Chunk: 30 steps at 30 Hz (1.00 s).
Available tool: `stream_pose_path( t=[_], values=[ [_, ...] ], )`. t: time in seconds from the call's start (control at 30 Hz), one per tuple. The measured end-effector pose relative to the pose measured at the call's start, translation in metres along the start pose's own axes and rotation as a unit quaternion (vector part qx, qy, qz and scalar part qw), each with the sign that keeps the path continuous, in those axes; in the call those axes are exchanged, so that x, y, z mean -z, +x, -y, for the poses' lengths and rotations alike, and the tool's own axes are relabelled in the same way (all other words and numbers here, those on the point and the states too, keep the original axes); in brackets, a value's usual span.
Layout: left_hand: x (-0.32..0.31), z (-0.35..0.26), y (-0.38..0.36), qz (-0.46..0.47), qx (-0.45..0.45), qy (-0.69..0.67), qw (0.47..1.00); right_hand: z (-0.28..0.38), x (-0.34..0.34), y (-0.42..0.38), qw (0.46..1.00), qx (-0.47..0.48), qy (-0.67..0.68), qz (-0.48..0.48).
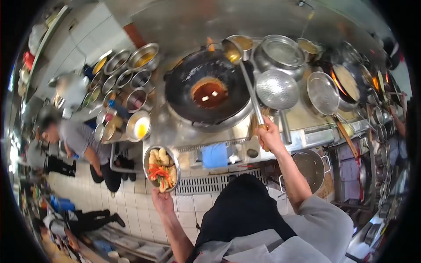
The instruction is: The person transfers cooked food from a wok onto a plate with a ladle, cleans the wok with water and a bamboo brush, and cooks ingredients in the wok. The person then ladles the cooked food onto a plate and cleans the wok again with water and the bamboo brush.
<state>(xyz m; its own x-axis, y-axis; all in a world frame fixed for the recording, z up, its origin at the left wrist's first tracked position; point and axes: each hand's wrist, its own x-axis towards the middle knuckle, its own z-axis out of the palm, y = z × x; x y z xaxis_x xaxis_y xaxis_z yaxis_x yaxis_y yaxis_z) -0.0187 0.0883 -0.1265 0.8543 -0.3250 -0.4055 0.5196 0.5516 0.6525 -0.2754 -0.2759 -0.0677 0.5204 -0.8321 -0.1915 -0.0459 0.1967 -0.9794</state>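
In my right hand (270, 136) is the long handle of a ladle (233, 51), its bowl with yellowish liquid raised over the back right rim of a wok (180, 98). Dark reddish-brown sauce (209, 94) lies in the bottom of the wok, with two small white cubes in it. My left hand (162, 201) grips the near edge of a metal bowl (146, 163), held below and left of the wok. Pale golden pieces (154, 156) and red and green strips (160, 175) fill that bowl.
A perforated skimmer (277, 90) and a mesh strainer (323, 93) rest right of the wok. Several metal bowls of ingredients stand at the left, one with yellow liquid (140, 128). Flames burn near a pan (346, 83) at right. Other people (83, 136) are at the left.
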Motion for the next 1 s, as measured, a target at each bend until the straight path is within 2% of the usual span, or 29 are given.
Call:
stream_pose_path(
  t=[0.03,0.07,0.1,0.13,0.2,0.27,0.3,0.37,0.4,0.47,0.53,0.57,0.6,0.63,0.7,0.77,0.8,0.83,0.87,0.9,1.0],
  values=[
    [0.003,0.000,0.006,0.027,0.002,0.011,1.000,0.004,0.009,0.012,0.999,0.008,-0.010,-0.046],
    [0.009,-0.004,0.007,0.049,0.002,0.025,0.998,-0.011,0.027,0.035,0.990,0.037,-0.010,-0.134],
    [0.014,-0.005,0.006,0.067,0.001,0.039,0.997,0.001,0.042,0.051,0.981,0.062,-0.059,-0.175],
    [0.012,-0.008,0.002,0.052,-0.010,0.051,0.997,-0.024,0.078,0.087,0.960,0.138,-0.132,-0.203],
    [0.010,-0.014,-0.009,0.022,-0.036,0.068,0.997,-0.056,0.136,0.158,0.866,0.173,-0.322,-0.339],
    [0.044,-0.021,-0.008,0.025,-0.068,0.065,0.995,-0.019,0.153,0.188,0.900,0.051,-0.294,-0.318],
    [0.055,-0.023,-0.008,0.025,-0.083,0.065,0.994,0.005,0.157,0.202,0.926,0.000,-0.269,-0.264],
    [0.045,-0.029,-0.019,-0.067,-0.096,0.083,0.990,0.049,0.162,0.227,0.960,-0.104,-0.213,-0.151],
    [0.042,-0.029,-0.022,-0.112,-0.103,0.092,0.984,0.061,0.164,0.241,0.968,-0.075,-0.193,-0.140],
    [0.056,-0.031,-0.024,-0.088,-0.115,0.099,0.984,0.077,0.162,0.257,0.981,-0.022,-0.154,-0.117],
    [0.075,-0.037,-0.025,-0.058,-0.112,0.094,0.988,0.093,0.159,0.252,0.995,0.016,-0.017,-0.098],
    [0.082,-0.036,-0.021,-0.092,-0.117,0.101,0.984,0.097,0.154,0.249,0.994,0.035,0.052,-0.086],
    [0.070,-0.035,-0.021,-0.128,-0.122,0.105,0.979,0.096,0.144,0.243,0.993,0.033,0.060,-0.096],
    [0.066,-0.033,-0.024,-0.166,-0.128,0.108,0.972,0.089,0.133,0.244,0.991,0.031,-0.085,-0.100],
    [0.087,-0.032,-0.014,-0.159,-0.138,0.103,0.972,0.082,0.102,0.223,0.987,0.045,-0.107,-0.110],
    [0.088,-0.032,0.000,-0.180,-0.141,0.100,0.968,0.077,0.079,0.201,0.995,0.042,-0.073,-0.056],
    [0.118,-0.037,0.009,-0.091,-0.121,0.102,0.983,0.064,0.069,0.194,0.995,0.057,-0.079,-0.031],
    [0.070,-0.036,0.004,-0.171,-0.140,0.126,0.967,0.068,0.046,0.170,0.997,0.043,-0.054,-0.037],
    [0.099,-0.039,0.016,-0.105,-0.149,0.143,0.973,0.063,0.028,0.152,0.999,0.021,0.018,-0.017],
    [0.082,-0.037,0.029,-0.185,-0.164,0.135,0.959,0.068,0.009,0.130,0.998,0.005,0.036,0.058],
    [0.063,-0.049,0.046,-0.171,-0.165,0.199,0.951,0.052,-0.046,0.073,0.984,-0.045,0.088,0.149]
  ],
)
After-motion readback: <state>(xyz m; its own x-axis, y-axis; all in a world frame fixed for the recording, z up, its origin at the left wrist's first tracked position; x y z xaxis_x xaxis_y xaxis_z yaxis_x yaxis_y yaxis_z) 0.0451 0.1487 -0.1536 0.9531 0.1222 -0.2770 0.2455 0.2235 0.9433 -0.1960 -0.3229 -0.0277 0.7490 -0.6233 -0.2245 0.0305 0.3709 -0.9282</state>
